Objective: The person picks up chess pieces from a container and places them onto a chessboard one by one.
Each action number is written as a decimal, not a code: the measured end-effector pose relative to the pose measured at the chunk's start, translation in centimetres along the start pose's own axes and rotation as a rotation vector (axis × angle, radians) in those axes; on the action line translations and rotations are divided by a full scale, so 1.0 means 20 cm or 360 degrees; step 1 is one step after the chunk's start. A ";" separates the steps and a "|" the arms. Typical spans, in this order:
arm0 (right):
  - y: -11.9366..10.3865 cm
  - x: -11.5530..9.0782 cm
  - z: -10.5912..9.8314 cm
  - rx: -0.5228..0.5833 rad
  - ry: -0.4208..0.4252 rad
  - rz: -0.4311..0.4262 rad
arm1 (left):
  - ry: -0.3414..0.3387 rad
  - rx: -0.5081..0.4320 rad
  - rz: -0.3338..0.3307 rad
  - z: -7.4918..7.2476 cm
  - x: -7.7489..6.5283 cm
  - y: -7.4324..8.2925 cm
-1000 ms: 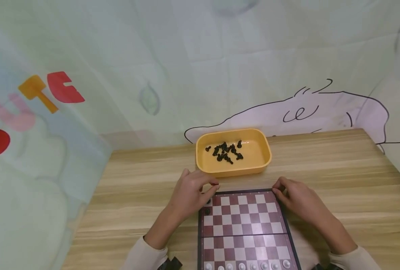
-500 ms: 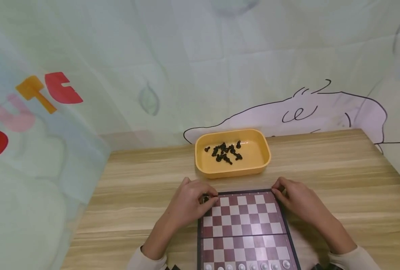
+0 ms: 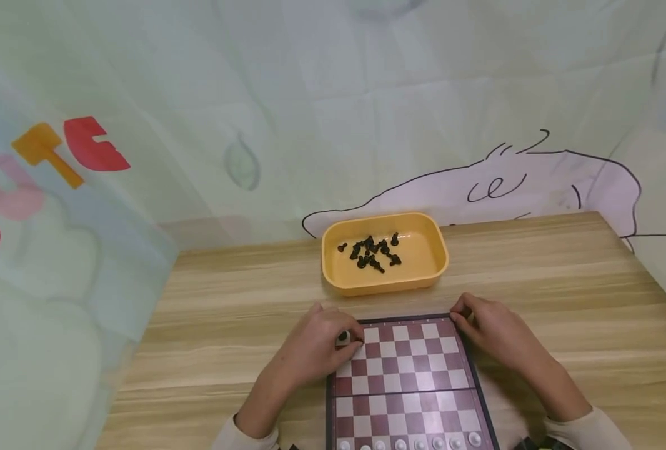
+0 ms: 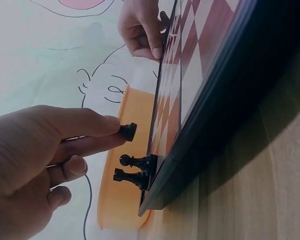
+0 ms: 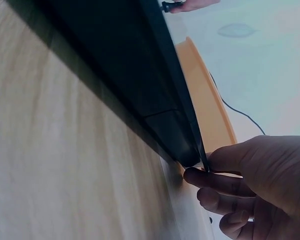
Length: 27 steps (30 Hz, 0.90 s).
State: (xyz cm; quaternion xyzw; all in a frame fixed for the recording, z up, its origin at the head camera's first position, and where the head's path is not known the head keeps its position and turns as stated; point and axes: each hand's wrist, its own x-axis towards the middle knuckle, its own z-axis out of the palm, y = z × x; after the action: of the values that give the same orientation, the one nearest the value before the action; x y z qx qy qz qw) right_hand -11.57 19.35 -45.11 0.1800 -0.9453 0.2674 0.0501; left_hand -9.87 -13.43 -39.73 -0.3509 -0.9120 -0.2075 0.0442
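My left hand (image 3: 317, 347) is over the far left corner of the chessboard (image 3: 407, 351). Between thumb and fingertip it pinches a small black chess piece (image 4: 128, 132), held just off the board; the fingers hide its top. Nearby on the board, a black pawn (image 4: 138, 161) and a black rook (image 4: 130, 178) stand upright side by side. At the far right corner, my right hand (image 3: 493, 328) grips the board's edge between thumb and forefinger, as the right wrist view also shows with that hand (image 5: 272, 185) at the dark board's side (image 5: 135, 70).
Behind the board stands a yellow tray (image 3: 389, 289) with several loose black chess pieces (image 3: 373, 251) lying in it. A row of white chess pieces (image 3: 400, 444) lines the board's near side. The wooden table (image 3: 226, 294) ends at a printed cloth backdrop (image 3: 288, 112).
My left hand has come down from the board's far edge, a little nearer to me, with the chess piece pinched. The right hand stays at its corner. The head view has shifted slightly.
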 end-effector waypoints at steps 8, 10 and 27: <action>-0.01 0.00 0.00 0.0011 -0.0014 -0.0005 | -0.0051 -0.0058 -0.0007 0.01 -0.01 -0.01; 0.00 0.00 -0.01 0.0005 -0.0016 0.0010 | -0.0078 -0.0064 -0.0018 0.02 -0.01 0.00; 0.00 0.00 0.00 0.0006 -0.0026 0.0021 | -0.0148 -0.0035 -0.0022 0.04 -0.02 -0.01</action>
State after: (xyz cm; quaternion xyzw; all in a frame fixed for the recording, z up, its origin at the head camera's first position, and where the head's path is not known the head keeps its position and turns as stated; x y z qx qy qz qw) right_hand -11.53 19.33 -45.09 0.1762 -0.9463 0.2681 0.0403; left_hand -9.67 -13.48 -40.53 -0.3543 -0.9132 -0.2014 -0.0036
